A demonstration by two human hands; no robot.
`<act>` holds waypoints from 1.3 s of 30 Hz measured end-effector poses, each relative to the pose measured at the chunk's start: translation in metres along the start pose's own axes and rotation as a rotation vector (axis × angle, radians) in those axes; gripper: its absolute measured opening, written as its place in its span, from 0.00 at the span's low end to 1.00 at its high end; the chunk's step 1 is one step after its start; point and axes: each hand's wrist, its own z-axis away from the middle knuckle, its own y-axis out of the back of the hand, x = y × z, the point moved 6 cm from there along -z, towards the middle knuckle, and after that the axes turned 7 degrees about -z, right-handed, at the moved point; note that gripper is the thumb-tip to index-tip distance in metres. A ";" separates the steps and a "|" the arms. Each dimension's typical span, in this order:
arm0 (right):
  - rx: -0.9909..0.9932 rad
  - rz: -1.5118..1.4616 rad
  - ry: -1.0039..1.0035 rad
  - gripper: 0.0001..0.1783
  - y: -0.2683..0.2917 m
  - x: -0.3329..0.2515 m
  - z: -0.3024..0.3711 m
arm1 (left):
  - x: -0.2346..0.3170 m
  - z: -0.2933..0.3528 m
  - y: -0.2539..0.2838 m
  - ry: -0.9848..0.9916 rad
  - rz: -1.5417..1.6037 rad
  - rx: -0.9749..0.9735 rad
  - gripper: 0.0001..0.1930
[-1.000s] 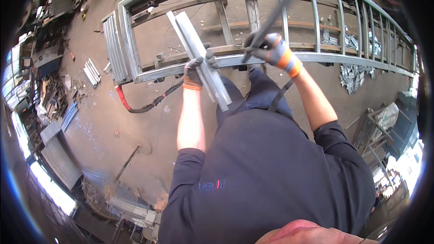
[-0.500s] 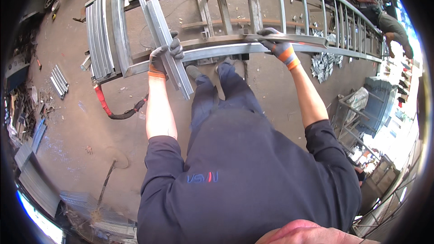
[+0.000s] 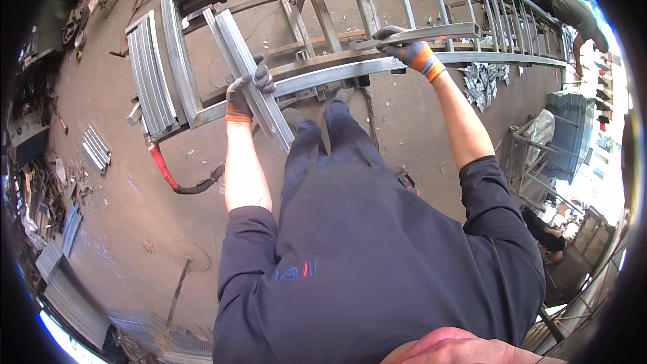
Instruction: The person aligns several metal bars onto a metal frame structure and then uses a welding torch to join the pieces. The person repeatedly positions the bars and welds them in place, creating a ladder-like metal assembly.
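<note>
My gloved left hand [image 3: 248,89] is closed around some pale metal tubes [image 3: 236,44], side by side and slanting across the near rail on the left. Grey and orange gloves cover both hands. On the right, my right hand [image 3: 404,50] grips another short metal tube [image 3: 445,32], whose open square end points right. This tube is above the near side of a large metal frame [image 3: 317,83] with upright bars at its right part. The fingers of my right hand are partly hidden by the tube.
A stack of ribbed metal pieces [image 3: 152,77] lies at the frame's left end. Beneath it hangs a red and black cable [image 3: 162,165]. Small metal pieces [image 3: 482,84] are heaped on the floor at right. Another person [image 3: 579,20] bends at the far right.
The tube in my right hand has been raised off the frame's near side, its right end tipping up. My left hand keeps its hold on the tubes. The whole view has shifted a little.
</note>
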 end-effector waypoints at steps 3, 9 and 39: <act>-0.050 0.149 0.064 0.10 0.007 -0.010 -0.011 | -0.001 0.001 -0.001 0.016 0.001 -0.009 0.39; -0.096 -0.097 -0.092 0.14 0.003 -0.006 -0.011 | -0.003 0.001 -0.001 0.055 0.017 0.025 0.37; 0.262 -0.472 0.091 0.12 0.038 -0.065 0.098 | -0.008 0.000 -0.008 0.066 -0.022 0.120 0.38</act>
